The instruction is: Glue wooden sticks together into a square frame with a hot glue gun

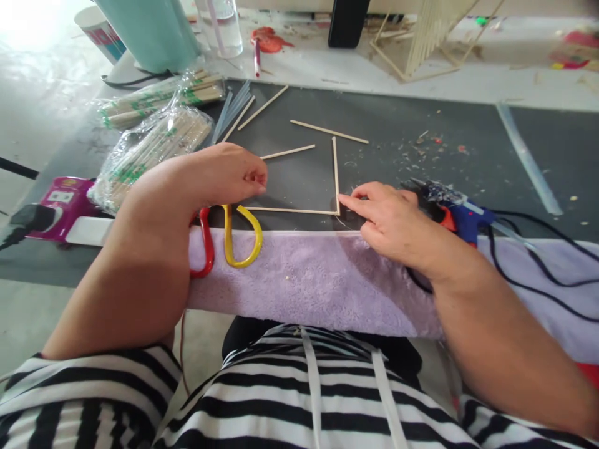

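Observation:
Two thin wooden sticks, an upright one [336, 168] and a level one [294, 211], meet at a right-angled corner on the dark table. My right hand [390, 218] has its index finger stretched out to the upright stick, touching it just above that corner; its other fingers are apart. My left hand [234, 171] is closed above the table with its fingers curled; what it holds, if anything, is hidden. A slanted stick [290, 151] has one end behind that hand. Scissors with red and yellow handles [243, 243] lie partly under my left forearm.
Bagged wooden sticks [154, 146] lie at left beside a purple power strip [65, 209]. A blue glue gun [463, 215] with black cords rests by my right wrist. A lilac towel [299, 280] covers the front edge. At the back stands a stick frame [430, 43].

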`<action>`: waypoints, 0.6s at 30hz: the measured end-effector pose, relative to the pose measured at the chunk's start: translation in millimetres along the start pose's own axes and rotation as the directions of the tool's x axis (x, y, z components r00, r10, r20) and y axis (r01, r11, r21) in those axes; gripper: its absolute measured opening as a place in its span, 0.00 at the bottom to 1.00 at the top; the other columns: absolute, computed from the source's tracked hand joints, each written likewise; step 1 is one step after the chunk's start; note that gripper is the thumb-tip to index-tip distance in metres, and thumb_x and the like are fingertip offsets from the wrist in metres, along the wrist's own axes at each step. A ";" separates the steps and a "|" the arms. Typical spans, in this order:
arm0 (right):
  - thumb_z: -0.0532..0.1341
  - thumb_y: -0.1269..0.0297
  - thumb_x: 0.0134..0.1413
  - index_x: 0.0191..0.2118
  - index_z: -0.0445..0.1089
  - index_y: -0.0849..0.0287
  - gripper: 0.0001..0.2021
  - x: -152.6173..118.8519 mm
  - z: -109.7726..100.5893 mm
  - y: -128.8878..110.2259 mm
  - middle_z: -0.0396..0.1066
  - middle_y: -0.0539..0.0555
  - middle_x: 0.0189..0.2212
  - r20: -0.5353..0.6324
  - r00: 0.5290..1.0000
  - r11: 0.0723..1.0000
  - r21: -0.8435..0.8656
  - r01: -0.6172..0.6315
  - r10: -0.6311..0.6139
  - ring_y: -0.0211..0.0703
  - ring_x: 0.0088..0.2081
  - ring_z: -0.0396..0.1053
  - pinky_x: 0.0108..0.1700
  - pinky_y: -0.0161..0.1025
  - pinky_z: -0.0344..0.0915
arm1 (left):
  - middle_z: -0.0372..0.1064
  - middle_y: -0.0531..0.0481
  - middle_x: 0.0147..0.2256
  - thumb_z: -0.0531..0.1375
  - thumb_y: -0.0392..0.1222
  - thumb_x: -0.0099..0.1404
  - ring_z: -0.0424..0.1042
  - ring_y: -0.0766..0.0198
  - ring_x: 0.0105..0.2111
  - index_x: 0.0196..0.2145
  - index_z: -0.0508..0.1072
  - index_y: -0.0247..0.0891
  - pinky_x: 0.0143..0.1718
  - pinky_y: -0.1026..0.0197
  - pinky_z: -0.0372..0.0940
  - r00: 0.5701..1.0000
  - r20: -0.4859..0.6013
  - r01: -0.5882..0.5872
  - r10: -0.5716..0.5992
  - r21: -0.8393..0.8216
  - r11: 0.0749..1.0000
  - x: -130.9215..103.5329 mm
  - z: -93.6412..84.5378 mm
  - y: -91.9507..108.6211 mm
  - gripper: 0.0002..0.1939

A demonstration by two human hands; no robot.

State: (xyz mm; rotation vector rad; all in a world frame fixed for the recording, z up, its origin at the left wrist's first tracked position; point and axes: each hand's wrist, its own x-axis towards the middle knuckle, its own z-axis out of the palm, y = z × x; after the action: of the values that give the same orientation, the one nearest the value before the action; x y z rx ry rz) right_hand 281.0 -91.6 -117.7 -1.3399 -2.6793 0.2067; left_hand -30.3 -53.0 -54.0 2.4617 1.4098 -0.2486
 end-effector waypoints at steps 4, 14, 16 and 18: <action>0.53 0.74 0.51 0.60 0.71 0.51 0.31 1.1 1.6 2.7 0.69 0.58 0.52 0.008 1.000 1.000 -0.014 0.006 -0.006 0.53 0.49 0.67 0.47 0.48 0.57 | 0.73 0.48 0.28 0.55 0.44 0.61 0.71 0.60 0.32 0.34 0.79 0.40 0.37 0.60 0.62 0.999 -0.002 0.043 -0.043 0.005 0.999 -4.0 2.2 -21.9 0.13; 0.53 0.74 0.49 0.60 0.71 0.50 0.32 3.9 4.9 5.5 0.70 0.58 0.51 0.027 0.999 1.000 -0.021 -0.016 0.016 0.52 0.46 0.68 0.45 0.47 0.57 | 0.73 0.54 0.26 0.55 0.46 0.64 0.68 0.67 0.28 0.37 0.80 0.41 0.37 0.64 0.61 0.999 0.020 0.044 -0.043 -0.067 0.997 -22.2 -15.9 -3.4 0.14; 0.53 0.73 0.49 0.60 0.71 0.50 0.31 4.6 5.7 6.3 0.70 0.58 0.51 0.023 1.000 1.000 -0.009 -0.020 0.021 0.51 0.46 0.68 0.45 0.47 0.57 | 0.74 0.53 0.27 0.55 0.48 0.65 0.69 0.67 0.28 0.37 0.81 0.40 0.36 0.64 0.61 0.996 0.087 0.010 -0.001 -0.096 0.995 -23.0 -15.0 2.4 0.15; 0.53 0.72 0.50 0.60 0.72 0.51 0.30 5.2 6.5 7.3 0.70 0.58 0.50 0.017 1.000 1.000 0.007 -0.022 0.022 0.51 0.45 0.68 0.45 0.47 0.57 | 0.75 0.53 0.28 0.56 0.48 0.64 0.69 0.67 0.27 0.36 0.82 0.41 0.35 0.64 0.61 0.986 0.166 0.004 0.016 -0.121 0.993 -22.0 -11.8 7.5 0.16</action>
State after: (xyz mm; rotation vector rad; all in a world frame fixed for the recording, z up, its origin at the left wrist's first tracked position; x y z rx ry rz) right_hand 282.4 -83.5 -125.1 -1.3727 -2.6757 0.2305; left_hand -34.9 -70.5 -35.2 2.2892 1.3079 -0.3487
